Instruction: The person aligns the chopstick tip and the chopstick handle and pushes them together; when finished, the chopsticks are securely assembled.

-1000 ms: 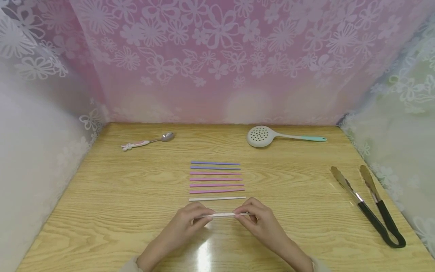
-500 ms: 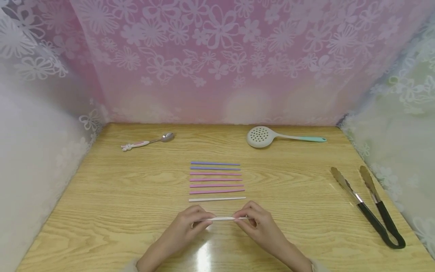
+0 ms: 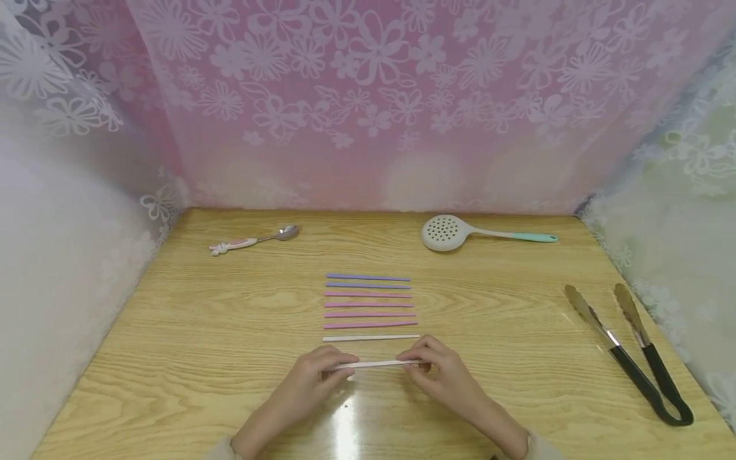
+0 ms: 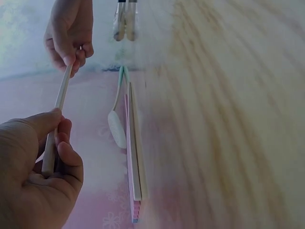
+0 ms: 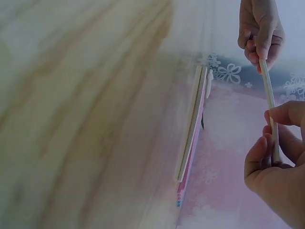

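Both hands hold one white chopstick (image 3: 376,364) level, just in front of the row of chopsticks on the table. Near its left end, the left hand (image 3: 310,380) pinches it between thumb and fingers; the right hand (image 3: 445,377) pinches the other end. In the left wrist view the same chopstick (image 4: 62,93) runs from one hand to the other, off the table. Another white chopstick (image 3: 370,338) lies right beyond the hands. Behind it are several pink chopsticks (image 3: 369,305) and two blue-violet chopsticks (image 3: 368,277), roughly parallel.
A spoon with a rabbit-shaped handle (image 3: 253,241) lies at the back left. The slotted skimmer (image 3: 445,232) with a mint handle is at the back right. Spread black-handled tongs (image 3: 635,358) rest at the right edge of the wooden table (image 3: 201,358). Floral cloth (image 3: 374,128) encloses three sides.
The hands came slightly nearer the body, then went forward again. They are now a little farther apart, so more of the held chopstick shows. The view has shifted slightly.
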`<state>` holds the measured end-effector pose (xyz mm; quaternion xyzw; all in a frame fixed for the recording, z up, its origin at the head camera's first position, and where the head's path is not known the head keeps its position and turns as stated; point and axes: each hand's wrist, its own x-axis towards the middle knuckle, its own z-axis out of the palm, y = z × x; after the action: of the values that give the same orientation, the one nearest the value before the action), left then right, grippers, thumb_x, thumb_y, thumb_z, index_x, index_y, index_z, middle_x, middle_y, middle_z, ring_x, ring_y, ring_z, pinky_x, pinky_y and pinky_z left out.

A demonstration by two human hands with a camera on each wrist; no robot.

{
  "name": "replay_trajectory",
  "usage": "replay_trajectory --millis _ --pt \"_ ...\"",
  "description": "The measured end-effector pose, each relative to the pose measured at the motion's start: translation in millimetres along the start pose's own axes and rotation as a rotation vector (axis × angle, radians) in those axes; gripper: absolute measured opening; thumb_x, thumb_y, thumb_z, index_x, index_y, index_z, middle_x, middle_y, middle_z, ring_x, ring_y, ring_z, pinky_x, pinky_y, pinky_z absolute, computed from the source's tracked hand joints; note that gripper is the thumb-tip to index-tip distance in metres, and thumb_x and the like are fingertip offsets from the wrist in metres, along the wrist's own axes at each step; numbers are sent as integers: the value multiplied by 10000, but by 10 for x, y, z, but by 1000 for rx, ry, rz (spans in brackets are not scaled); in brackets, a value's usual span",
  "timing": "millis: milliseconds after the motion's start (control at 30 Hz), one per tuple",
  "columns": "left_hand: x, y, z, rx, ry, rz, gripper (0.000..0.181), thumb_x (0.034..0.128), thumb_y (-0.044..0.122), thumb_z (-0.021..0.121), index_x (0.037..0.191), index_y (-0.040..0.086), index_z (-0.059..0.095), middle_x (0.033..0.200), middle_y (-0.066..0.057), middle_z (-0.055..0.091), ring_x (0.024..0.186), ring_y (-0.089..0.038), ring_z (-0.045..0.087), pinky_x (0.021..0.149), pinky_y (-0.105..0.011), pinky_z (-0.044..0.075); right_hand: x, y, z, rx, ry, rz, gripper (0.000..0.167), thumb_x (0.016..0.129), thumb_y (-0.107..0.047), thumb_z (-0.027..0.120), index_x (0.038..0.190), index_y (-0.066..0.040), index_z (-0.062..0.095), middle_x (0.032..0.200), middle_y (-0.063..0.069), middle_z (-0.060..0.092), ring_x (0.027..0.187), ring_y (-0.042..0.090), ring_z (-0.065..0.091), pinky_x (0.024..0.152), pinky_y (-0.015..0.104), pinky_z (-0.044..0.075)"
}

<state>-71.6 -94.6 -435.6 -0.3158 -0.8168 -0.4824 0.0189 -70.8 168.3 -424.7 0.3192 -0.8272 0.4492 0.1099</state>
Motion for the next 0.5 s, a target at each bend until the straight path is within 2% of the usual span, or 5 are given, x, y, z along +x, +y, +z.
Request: replay_trajectory --millis 200,400,500 --pt "2 -90 -34 3 -8 -151 187 910 125 629 1069 42 684 970 1 666 769 -37 555 674 -193 516 14 115 -16 -68 -42 82 174 765 76 722 902 -29 701 846 21 623 761 90 594 648 215 520" --pt "30 -185 -47 27 -22 -210 186 897 67 635 1069 5 669 986 -62 664 880 -192 642 770 -213 543 52 228 5 -125 -105 184 98 801 -14 729 888 -56 710 841 -37 605 814 160 617 696 228 533" --pt "57 -212 -35 55 -8 -230 167 897 60 634 1047 -1 676 982 -76 664 884 -212 641 777 -218 545 67 269 25 -148 -129 219 85 810 -36 727 891 -56 711 832 -49 593 824 154 595 709 219 529"
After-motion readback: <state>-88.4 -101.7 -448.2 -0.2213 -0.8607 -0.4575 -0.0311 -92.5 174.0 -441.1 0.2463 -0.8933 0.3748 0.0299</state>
